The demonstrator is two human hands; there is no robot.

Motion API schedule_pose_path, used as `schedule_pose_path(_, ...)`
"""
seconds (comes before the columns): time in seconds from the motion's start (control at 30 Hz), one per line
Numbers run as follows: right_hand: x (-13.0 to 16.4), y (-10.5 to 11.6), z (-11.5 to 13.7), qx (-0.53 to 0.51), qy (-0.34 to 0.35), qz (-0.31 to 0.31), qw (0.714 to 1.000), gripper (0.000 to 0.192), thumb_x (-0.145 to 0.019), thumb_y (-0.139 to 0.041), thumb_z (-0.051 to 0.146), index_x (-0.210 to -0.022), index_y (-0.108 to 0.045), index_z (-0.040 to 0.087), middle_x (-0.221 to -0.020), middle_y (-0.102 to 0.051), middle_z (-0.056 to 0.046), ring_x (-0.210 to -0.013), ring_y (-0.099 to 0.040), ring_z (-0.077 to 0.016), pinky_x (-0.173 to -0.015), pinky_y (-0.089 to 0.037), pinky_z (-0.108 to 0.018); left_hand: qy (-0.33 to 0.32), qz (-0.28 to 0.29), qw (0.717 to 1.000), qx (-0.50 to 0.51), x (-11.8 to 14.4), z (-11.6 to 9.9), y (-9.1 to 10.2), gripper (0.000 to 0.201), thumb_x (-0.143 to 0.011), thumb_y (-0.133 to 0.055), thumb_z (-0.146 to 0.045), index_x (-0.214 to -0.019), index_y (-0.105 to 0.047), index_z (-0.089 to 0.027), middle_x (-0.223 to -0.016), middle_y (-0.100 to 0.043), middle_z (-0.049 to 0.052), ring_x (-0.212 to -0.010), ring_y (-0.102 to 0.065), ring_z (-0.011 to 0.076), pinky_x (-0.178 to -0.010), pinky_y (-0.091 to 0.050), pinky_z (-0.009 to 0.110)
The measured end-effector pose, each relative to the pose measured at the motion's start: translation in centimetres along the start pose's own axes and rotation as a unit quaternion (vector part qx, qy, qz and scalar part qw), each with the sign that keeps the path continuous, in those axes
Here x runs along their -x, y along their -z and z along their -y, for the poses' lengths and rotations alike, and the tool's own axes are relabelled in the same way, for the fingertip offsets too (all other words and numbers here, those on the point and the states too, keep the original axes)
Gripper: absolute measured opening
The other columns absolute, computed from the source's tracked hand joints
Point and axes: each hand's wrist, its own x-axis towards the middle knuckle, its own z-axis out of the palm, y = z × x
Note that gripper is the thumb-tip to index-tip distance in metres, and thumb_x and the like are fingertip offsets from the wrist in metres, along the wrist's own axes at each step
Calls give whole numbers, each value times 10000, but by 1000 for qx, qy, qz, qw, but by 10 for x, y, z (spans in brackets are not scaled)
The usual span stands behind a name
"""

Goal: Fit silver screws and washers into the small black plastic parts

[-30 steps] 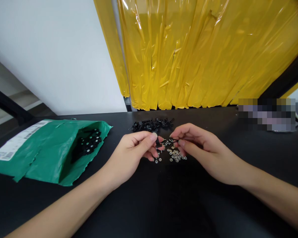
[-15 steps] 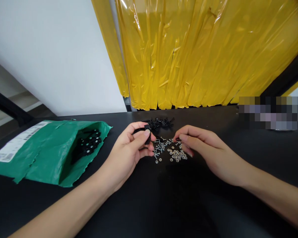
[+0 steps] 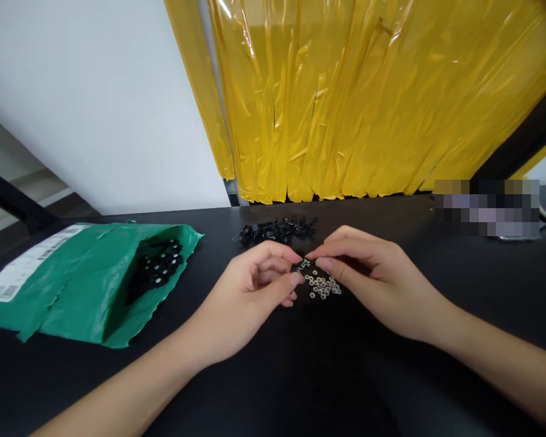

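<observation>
Where the left hand and the right hand nearly meet, a few silver screws show between the fingertips, just beyond the washers. Left: thumb and index finger curve toward each other to the left of the washers, a narrow dark gap between them; cannot tell whether a small part sits there. Right: thumb and index finger drawn close together near the washers' far edge; whatever they may pinch is too small to tell. Heap of black parts lies beyond the washers. Well left of the washers, a green bag gapes toward them, pale-dotted black pieces inside. Black table beneath; yellow curtain well behind the washers.
</observation>
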Motion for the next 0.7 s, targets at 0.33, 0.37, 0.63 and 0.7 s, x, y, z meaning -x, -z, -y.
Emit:
schedule_pose_path(0.33, 4, -4, 5, 8, -1, 32, 999, 45, -919, -751, 233, -940, -777, 265, -896, -744, 42, -806, -678, -113, -724, -521, -255, -14, -8, 997, -72, 5, 3, -6, 204, -908, -704, -205, -1057, -564, -211, -823, -720, -28, -712, -660, 122, -678, -529, 260)
schedule_pose_path(0.37, 4, -4, 5, 13, 3, 33, 999, 39, -921, -750, 234, -929, -774, 263, -889, -743, 44, -802, -676, -111, -723, -519, -256, -14, -17, 997, -79, 5, 2, -6, 187, -908, -699, -205, -1067, -600, -199, -838, -733, -16, -716, -666, 122, -684, -536, 258)
schedule_pose_path(0.63, 3, -6, 1, 26, -4, 23, 999, 82, -916, -737, 201, -963, -757, 265, -918, -771, 51, -851, -708, -112, -752, -543, -243, -30, 3, 994, -107, 4, -2, -8, 205, -909, -680, -144, -1075, -779, -211, -896, -780, -14, -831, -709, 123, -733, -566, 199)
schedule_pose_path(0.7, 3, -7, 0, 11, -25, 23, 999, 92, -912, -742, 223, -989, -755, 271, -930, -782, 48, -865, -728, -124, -750, -561, -247, -36, 4, 991, -132, 6, 0, -8, 253, -917, -672, -151, -1130, -778, -237, -922, -783, -21, -859, -715, 133, -733, -570, 205)
